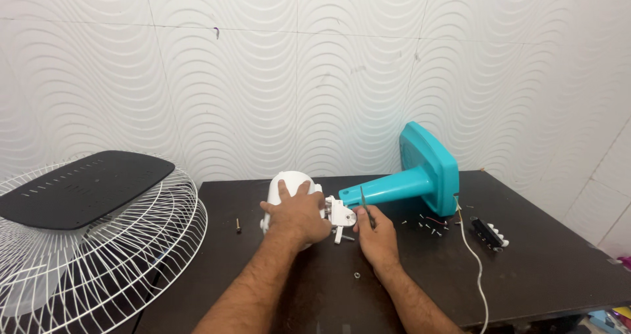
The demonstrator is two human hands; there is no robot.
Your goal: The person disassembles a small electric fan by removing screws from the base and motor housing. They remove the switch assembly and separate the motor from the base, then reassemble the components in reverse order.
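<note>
A white fan motor housing [289, 179] lies on the dark table [526, 262], joined by a white bracket [341, 214] to a teal stand [420, 173] that lies on its side. My left hand [299, 216] rests over the motor housing and grips it. My right hand [376, 232] holds a thin dark screwdriver [365, 206] upright, just right of the bracket.
Several small screws [434, 225] lie scattered near the teal base. A single brass screw [238, 225] sits left of the housing. A black switch block with white buttons [490, 233] and a white cable [474, 262] lie at right. White wire fan guards [131, 255] with a black plate [79, 186] stand left.
</note>
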